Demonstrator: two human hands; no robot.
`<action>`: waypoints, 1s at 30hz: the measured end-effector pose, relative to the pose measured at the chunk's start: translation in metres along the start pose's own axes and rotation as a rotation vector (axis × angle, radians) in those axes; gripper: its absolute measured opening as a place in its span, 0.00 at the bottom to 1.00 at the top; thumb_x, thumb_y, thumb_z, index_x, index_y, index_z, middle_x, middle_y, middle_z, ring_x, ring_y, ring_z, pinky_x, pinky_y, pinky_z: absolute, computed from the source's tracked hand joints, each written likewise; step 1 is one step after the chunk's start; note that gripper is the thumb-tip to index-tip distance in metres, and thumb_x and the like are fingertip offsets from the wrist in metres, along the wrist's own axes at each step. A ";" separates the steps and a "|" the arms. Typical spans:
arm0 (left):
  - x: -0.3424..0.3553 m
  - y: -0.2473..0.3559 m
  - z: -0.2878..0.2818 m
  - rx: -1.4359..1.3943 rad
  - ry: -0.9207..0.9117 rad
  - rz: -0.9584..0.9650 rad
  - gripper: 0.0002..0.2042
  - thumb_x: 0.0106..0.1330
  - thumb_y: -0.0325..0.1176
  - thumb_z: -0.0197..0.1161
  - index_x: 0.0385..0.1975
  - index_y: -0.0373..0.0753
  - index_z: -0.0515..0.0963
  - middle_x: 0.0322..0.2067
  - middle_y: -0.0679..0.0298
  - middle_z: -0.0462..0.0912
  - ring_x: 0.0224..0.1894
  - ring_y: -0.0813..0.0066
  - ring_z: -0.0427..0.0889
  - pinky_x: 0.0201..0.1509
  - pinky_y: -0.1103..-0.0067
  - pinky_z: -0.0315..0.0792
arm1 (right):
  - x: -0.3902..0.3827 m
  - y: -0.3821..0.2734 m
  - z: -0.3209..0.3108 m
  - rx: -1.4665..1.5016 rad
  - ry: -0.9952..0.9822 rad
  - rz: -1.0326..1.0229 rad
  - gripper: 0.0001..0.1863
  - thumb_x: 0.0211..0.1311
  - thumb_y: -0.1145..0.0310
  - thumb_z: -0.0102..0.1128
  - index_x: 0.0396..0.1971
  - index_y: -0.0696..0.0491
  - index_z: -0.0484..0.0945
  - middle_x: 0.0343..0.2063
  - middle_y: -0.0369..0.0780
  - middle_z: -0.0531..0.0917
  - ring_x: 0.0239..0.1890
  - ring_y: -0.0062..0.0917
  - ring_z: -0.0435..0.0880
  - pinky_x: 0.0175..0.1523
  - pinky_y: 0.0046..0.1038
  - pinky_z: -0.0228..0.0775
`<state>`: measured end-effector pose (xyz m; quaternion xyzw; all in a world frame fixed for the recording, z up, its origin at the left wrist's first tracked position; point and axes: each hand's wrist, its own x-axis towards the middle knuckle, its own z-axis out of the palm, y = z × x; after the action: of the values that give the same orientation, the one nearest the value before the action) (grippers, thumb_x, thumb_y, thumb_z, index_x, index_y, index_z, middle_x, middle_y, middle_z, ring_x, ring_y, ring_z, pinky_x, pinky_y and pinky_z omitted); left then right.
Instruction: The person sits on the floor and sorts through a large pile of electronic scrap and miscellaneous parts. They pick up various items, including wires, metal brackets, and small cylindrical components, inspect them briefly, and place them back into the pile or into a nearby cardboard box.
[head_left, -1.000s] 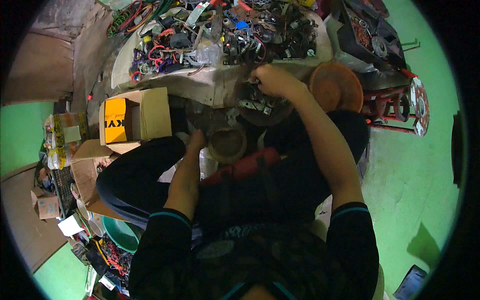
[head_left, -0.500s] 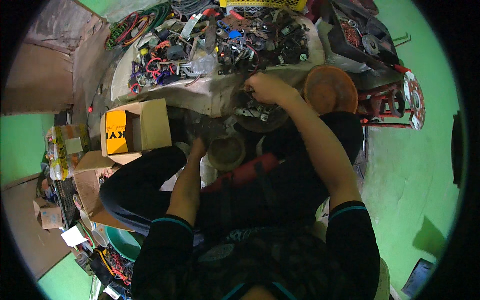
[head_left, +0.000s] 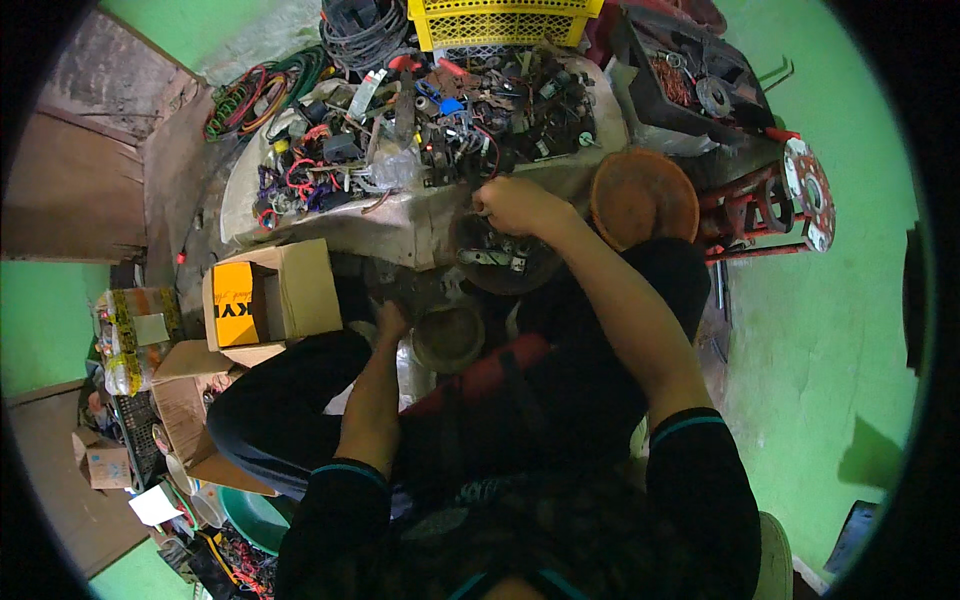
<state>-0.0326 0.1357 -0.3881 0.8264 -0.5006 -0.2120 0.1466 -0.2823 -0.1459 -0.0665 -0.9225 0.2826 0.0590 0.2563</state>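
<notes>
My right hand [head_left: 512, 205] is stretched forward, fingers closed around a small dark part above a round dark bowl [head_left: 500, 262] that holds several metal pieces. My left hand [head_left: 390, 322] is lower, resting beside a round tin [head_left: 447, 337] between my knees; whether it grips anything is hidden. Just beyond the right hand a white sheet [head_left: 400, 215] carries a heap of wires and small parts [head_left: 420, 130].
An orange round lid [head_left: 643, 197] lies right of the bowl. An open cardboard box [head_left: 270, 293] stands at the left, more boxes [head_left: 185, 400] behind it. A yellow crate [head_left: 500, 20], a black tray of parts [head_left: 700, 85] and a red frame [head_left: 770, 200] ring the far side.
My right hand has lifted from the bowl toward the heap's edge. My left hand has stayed by the tin. The view has tilted, showing more of the far pile.
</notes>
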 end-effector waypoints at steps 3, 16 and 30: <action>0.044 -0.051 -0.036 -0.309 -0.040 -0.368 0.17 0.55 0.35 0.62 0.39 0.27 0.79 0.34 0.44 0.83 0.37 0.50 0.85 0.40 0.59 0.77 | 0.012 -0.026 -0.007 0.000 0.005 -0.101 0.13 0.49 0.76 0.59 0.38 0.57 0.80 0.40 0.51 0.82 0.45 0.46 0.82 0.48 0.41 0.75; 0.051 0.297 -0.188 -1.401 -0.226 0.022 0.11 0.59 0.22 0.68 0.39 0.28 0.76 0.36 0.58 0.82 0.37 0.68 0.85 0.42 0.76 0.83 | -0.024 -0.003 -0.029 0.639 0.116 0.100 0.17 0.52 0.73 0.65 0.43 0.60 0.79 0.35 0.46 0.84 0.38 0.33 0.85 0.43 0.33 0.76; 0.061 0.287 -0.241 -0.504 -0.378 0.337 0.14 0.61 0.33 0.67 0.44 0.34 0.81 0.37 0.58 0.86 0.40 0.73 0.84 0.45 0.75 0.78 | -0.032 -0.005 -0.070 -0.031 0.317 0.165 0.15 0.50 0.75 0.62 0.41 0.53 0.80 0.40 0.47 0.84 0.47 0.44 0.81 0.52 0.40 0.73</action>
<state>-0.1071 -0.0421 -0.0608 0.6162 -0.5800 -0.4510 0.2835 -0.3084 -0.1624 0.0043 -0.8977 0.3934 -0.0619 0.1884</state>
